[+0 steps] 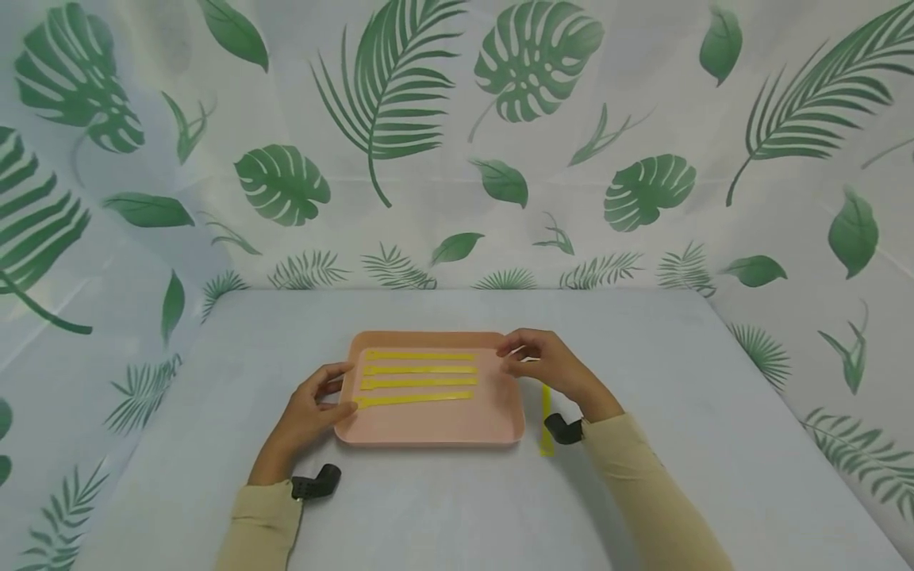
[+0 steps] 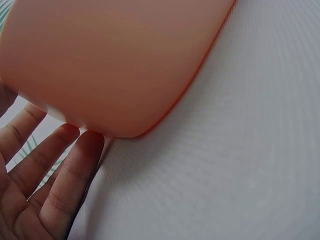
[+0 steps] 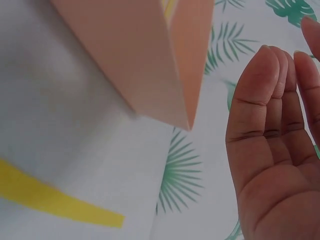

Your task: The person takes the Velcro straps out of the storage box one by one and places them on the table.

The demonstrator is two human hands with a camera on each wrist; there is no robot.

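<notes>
A salmon-pink tray (image 1: 428, 428) stands on the white table with several flat yellow strips (image 1: 417, 382) lying in it side by side, each with a wider left end. My left hand (image 1: 310, 404) holds the tray's left edge, thumb over the rim; in the left wrist view, fingertips (image 2: 92, 142) meet the tray's outer edge. My right hand (image 1: 546, 361) hovers by the tray's far right corner, fingers loosely bent and holding nothing. In the right wrist view its palm shows bare, beside the tray (image 3: 120, 55). Another yellow strip (image 1: 546, 444) lies under the right wrist.
White cloth with green leaf prints (image 1: 421, 182) hangs behind and at both sides of the table (image 1: 443, 507). Each wrist wears a small black camera, one on the left (image 1: 317, 482) and one on the right (image 1: 564, 429). The loose strip is to the right of the tray.
</notes>
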